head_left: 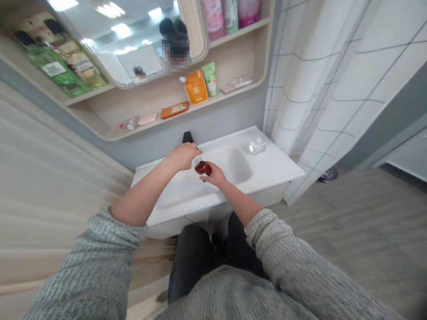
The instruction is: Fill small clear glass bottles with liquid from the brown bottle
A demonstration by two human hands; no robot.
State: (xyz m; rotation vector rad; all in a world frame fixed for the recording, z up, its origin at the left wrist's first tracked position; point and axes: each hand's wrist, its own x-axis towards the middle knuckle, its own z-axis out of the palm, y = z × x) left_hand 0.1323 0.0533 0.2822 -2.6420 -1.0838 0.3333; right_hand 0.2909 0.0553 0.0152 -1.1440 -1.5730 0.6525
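Observation:
Over the white sink basin (237, 163), my right hand (216, 175) is closed around a small, shiny dark red bottle (202, 167). My left hand (184, 156) reaches in from the other side, its fingers bent down onto a clear shiny piece (196, 161) at the bottle's far end. Whether that piece is a cap or a separate thing, I cannot tell. Just behind my left hand stands a black faucet (187, 137), its lower part hidden by the hand.
A clear box (257, 146) sits on the counter's right side. Above, a wooden shelf (147, 129) carries an orange pouch (196, 87), a green tube (210, 79), an orange packet (174, 110) and a pink soap bar (147, 119). Green bottles (60, 73) stand left of the mirror (133, 40).

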